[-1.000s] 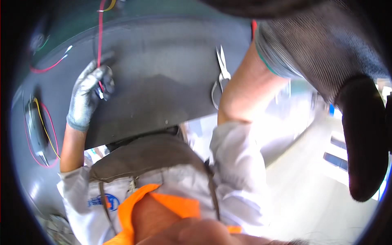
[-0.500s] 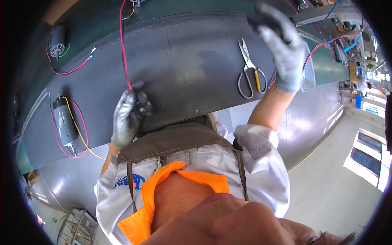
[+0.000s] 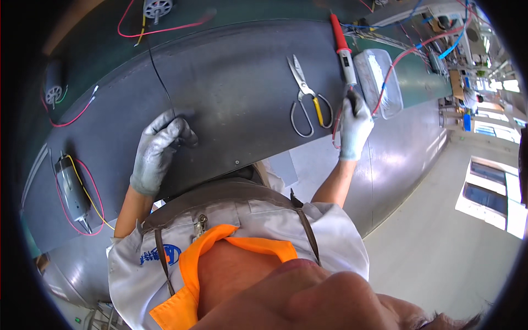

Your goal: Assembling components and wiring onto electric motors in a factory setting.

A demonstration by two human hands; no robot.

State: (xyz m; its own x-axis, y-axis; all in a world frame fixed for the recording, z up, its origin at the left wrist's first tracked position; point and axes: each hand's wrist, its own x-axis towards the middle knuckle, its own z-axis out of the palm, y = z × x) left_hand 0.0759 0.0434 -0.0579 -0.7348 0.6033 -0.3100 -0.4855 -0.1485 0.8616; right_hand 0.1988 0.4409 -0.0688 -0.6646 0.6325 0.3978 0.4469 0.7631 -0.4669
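Observation:
My left hand (image 3: 162, 146), in a grey-coated glove, is closed with its fingertips pinching the end of a thin black wire (image 3: 158, 75). That wire leads up to a motor (image 3: 158, 7) at the top of the view. A red wire (image 3: 165, 30) from the same motor lies loose, and a short yellow one hangs beside it. My gloved right hand (image 3: 356, 121) is closed around the near end of a red-and-grey pen-shaped tool (image 3: 345, 58); the fingers partly hide that end. Scissors (image 3: 303, 93) with one yellow handle lie just left of this hand.
A clear plastic tray (image 3: 391, 104) stands right of the tool, with a red cable (image 3: 404, 54) passing over it. Two more motors with coloured wires, one farther (image 3: 53, 82) and one nearer (image 3: 71, 187), lie at left on the dark mat (image 3: 236, 71).
My left hand has let go of the red wire and now pinches the black one. My right hand has come nearer, down to the tool's near end. The whole view has shifted somewhat.

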